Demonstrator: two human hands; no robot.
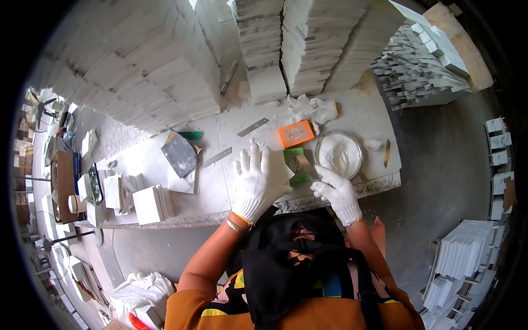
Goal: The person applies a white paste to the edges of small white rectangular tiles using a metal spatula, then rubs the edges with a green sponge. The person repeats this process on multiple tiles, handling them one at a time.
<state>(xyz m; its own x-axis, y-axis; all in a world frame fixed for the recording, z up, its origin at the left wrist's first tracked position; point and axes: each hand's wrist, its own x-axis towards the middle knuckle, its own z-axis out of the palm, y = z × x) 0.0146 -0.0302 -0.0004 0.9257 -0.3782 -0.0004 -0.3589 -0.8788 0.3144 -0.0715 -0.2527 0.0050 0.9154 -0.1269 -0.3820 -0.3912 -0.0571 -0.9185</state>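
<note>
White-gloved left hand point(251, 179), fingers straight and apart, lies over angular white stone tile point(279, 177) near table's edge; lopsided pressure could tip it. White-gloved right hand point(337, 197): fingers bent, grip can't tell; stray swing could knock round clear paste bowl point(361, 157).

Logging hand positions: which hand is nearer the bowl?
Right. The right hand is close by the near-left rim of the bowl; the left hand is farther off, to the bowl's left.
</note>
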